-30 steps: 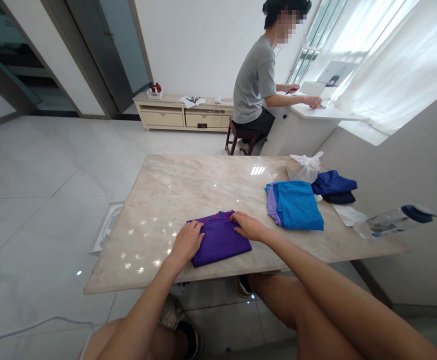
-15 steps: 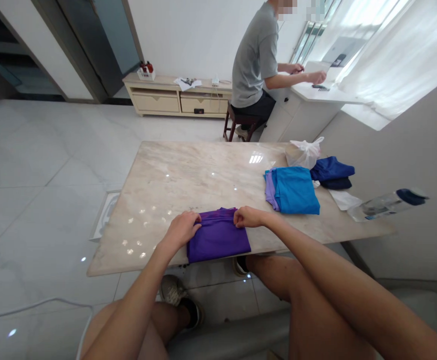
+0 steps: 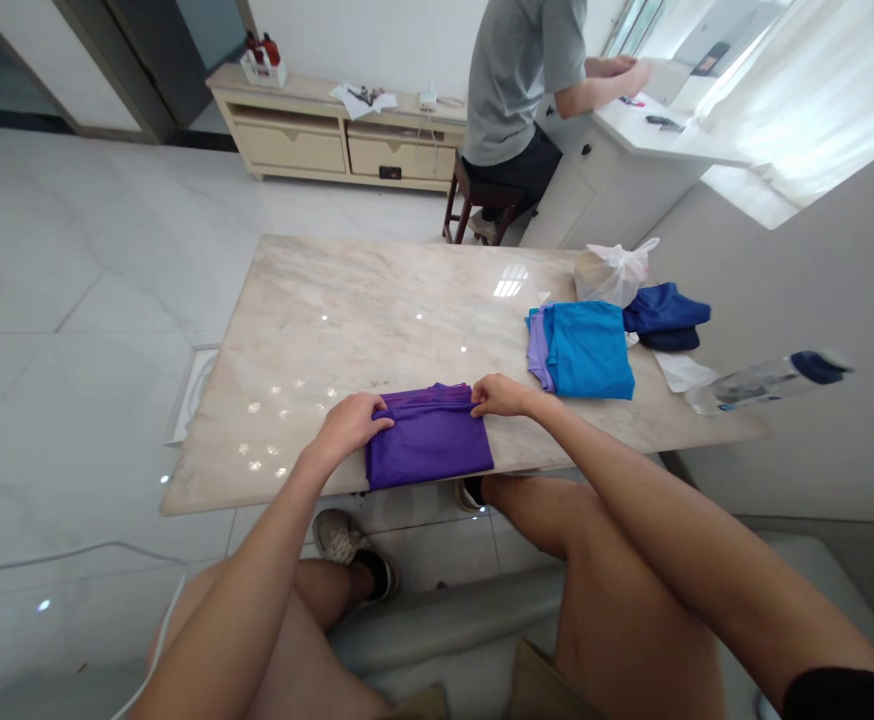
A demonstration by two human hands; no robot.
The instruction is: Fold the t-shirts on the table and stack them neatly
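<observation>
A folded purple garment (image 3: 428,440) lies flat near the front edge of the pale marble table (image 3: 377,300). My left hand (image 3: 345,430) grips its far left corner, and my right hand (image 3: 498,396) pinches its far right edge. Most of the far edge shows between my hands. To the right lies a stack of folded bright blue cloth (image 3: 585,350), with lilac cloth (image 3: 536,352) showing beneath its left side. Neither hand touches this stack.
Behind the blue stack are a white plastic bag (image 3: 611,274) and folded navy cloth (image 3: 666,316). A clear bottle (image 3: 767,385) and white paper (image 3: 678,372) lie at the right edge. A seated person (image 3: 516,90) works at a white counter beyond the table.
My left hand has shifted from the garment's left side to its far left corner. My right hand has stayed at the far edge. The whole scene sits higher as my view tilts downward.
</observation>
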